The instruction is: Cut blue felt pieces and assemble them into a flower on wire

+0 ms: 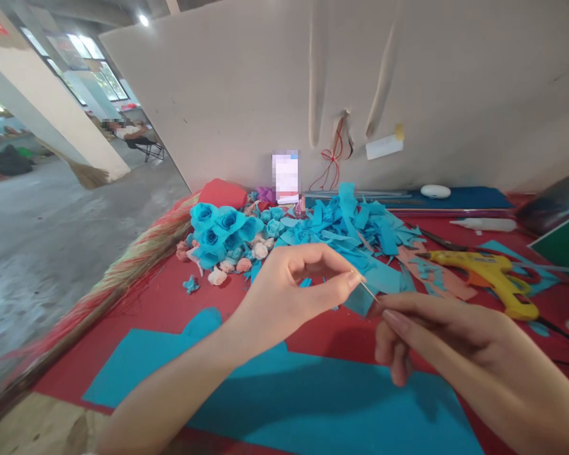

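Observation:
My left hand (294, 284) is raised over the red table (171, 303), thumb and forefinger pinched on one end of a thin wooden stick (370, 292). My right hand (431, 335) meets it from the right, fingers curled and closed on the stick's other end. A blue paper strip (374, 284) lies just behind the stick; whether the fingers touch it I cannot tell. Below both hands lies a large blue sheet (284, 404).
A pile of blue paper strips (355, 221) and several blue paper roses (218, 230) lie behind the hands. A yellow glue gun (493, 275) rests at right, beside scissors (443, 241) and a white glue bottle (483, 224). A broom (99, 284) lies along the table's left edge. A person sits far off.

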{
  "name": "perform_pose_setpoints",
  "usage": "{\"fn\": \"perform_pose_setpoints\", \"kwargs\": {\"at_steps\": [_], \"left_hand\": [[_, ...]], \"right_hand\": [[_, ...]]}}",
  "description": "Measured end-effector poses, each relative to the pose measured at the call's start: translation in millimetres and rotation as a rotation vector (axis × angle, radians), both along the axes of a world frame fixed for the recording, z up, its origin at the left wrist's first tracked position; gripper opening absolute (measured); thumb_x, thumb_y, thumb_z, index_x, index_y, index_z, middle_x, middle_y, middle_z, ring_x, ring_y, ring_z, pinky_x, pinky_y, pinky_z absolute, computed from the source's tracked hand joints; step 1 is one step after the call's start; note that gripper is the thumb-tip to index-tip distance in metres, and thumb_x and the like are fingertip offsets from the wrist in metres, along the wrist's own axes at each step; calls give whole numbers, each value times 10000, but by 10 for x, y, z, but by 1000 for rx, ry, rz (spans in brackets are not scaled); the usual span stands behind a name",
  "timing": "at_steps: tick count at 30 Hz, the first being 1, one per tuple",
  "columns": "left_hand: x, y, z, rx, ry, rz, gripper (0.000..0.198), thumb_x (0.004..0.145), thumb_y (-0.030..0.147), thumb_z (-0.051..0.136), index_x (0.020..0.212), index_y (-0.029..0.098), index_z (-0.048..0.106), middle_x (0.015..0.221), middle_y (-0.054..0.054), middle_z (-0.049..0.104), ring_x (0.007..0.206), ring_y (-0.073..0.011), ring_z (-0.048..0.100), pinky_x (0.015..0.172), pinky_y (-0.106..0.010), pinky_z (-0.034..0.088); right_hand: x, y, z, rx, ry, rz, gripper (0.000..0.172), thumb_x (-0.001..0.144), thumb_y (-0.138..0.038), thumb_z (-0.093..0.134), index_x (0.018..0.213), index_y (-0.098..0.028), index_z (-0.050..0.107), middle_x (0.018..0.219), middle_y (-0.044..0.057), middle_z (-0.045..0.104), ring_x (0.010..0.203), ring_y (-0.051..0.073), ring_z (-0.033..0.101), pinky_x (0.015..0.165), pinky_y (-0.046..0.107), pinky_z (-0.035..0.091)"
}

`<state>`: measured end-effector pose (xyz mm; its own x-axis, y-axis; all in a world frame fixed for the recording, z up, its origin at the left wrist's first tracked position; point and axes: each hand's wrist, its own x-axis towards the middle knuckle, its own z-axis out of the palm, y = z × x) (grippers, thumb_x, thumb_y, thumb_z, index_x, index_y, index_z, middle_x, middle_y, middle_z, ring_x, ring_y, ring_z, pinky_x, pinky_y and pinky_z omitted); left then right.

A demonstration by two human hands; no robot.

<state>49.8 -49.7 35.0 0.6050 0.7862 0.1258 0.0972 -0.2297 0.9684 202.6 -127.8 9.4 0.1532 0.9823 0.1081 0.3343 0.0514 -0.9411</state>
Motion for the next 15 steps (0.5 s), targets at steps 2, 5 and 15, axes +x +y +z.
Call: {"fn": "perform_pose_setpoints", "kwargs": {"at_steps": [2, 5, 15], "left_hand": [[9, -2, 8, -1, -7, 4, 131, 768, 262, 563, 704, 161, 615, 721, -2, 645, 683, -91, 581, 612, -169, 478], [11, 2, 18, 4, 5, 14, 125, 761, 248, 565, 686, 160, 612, 718, -2, 650, 679, -92, 580, 606, -168, 476], [-74, 13, 56, -37, -13, -2, 152, 763, 295, 572, 710, 161, 621, 701, -25, 651, 744, -141, 602, 617, -220, 481]], "right_hand": [[4, 1, 21, 24, 47, 101, 264, 789, -410, 514, 655, -219, 635, 505, -1, 591, 386, 129, 542, 376, 200, 472], [26, 0, 88, 43, 13, 183, 254, 812, -397, 477, 678, -239, 623, 518, -17, 605, 422, 126, 569, 375, 168, 474], [1302, 334, 113, -85, -695, -659, 43, 779, -178, 588, 790, -152, 621, 724, 22, 584, 772, 181, 566, 778, 368, 419]]}}
